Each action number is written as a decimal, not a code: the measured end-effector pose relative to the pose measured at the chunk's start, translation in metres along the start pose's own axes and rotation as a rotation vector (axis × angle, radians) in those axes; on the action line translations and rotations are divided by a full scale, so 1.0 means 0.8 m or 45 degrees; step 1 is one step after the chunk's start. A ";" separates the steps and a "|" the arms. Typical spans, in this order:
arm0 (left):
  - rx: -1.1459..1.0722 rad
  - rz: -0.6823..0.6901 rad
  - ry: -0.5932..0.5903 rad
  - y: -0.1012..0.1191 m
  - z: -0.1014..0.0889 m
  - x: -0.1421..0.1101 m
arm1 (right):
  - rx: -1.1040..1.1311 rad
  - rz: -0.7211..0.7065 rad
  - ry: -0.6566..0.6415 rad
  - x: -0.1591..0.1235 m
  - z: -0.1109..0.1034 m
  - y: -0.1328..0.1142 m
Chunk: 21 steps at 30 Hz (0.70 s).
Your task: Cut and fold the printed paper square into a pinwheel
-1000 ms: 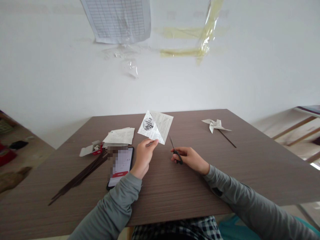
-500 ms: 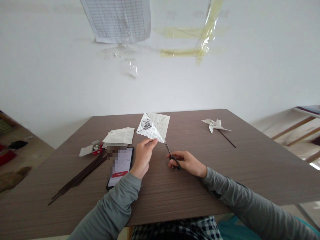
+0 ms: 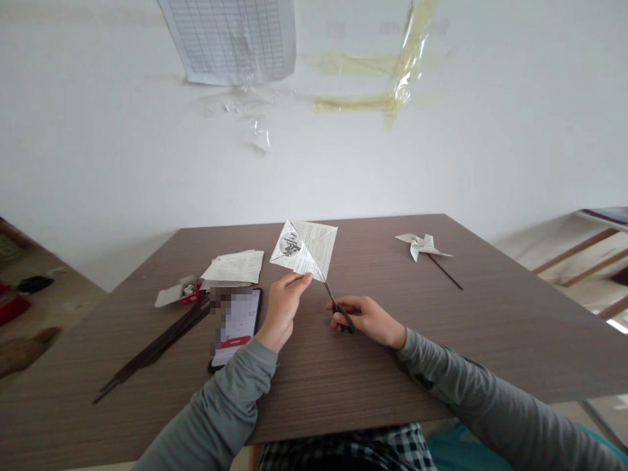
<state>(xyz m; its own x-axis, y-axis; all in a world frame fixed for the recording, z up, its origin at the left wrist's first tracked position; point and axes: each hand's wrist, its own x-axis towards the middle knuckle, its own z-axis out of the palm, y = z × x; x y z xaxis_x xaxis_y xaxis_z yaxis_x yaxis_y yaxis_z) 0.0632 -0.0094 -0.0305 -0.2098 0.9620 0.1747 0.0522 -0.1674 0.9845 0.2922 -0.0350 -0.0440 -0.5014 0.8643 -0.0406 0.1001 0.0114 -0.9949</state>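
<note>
A square of printed paper [image 3: 309, 245] with crease lines and a round dark figure is pinched at its lower edge by my left hand [image 3: 284, 307], above the table. My right hand [image 3: 366, 319] is closed round the dark handles of a pair of scissors [image 3: 338, 311]. The scissor blades point up and left, at the paper's lower right corner, and look nearly closed. Part of the blades is hidden by the paper. To the right lies a paper pinwheel [image 3: 422, 246] on a thin dark stick [image 3: 445, 272].
Left on the brown table [image 3: 314, 399] are a stack of cut paper [image 3: 235, 267], an open small red box [image 3: 190, 294], several dark sticks [image 3: 152, 347] and a phone [image 3: 240, 327]. A white wall [image 3: 343, 170] rises behind the table's far edge.
The paper has shifted slightly to the right with my left hand. The scissor blades have come closer together at its corner. My right hand stays in nearly the same place.
</note>
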 end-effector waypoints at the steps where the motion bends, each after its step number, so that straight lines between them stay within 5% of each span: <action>1: 0.002 -0.004 -0.002 0.000 0.000 0.000 | 0.001 -0.002 0.002 0.000 0.000 -0.001; 21: -0.033 -0.019 -0.007 0.002 0.001 -0.001 | 0.011 0.040 0.078 -0.005 0.007 -0.014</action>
<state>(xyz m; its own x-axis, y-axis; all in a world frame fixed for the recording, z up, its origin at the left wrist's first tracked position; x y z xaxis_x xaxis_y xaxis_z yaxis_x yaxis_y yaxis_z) 0.0645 -0.0103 -0.0288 -0.2048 0.9656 0.1601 0.0240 -0.1586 0.9871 0.2883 -0.0410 -0.0331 -0.4448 0.8932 -0.0663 0.1072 -0.0203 -0.9940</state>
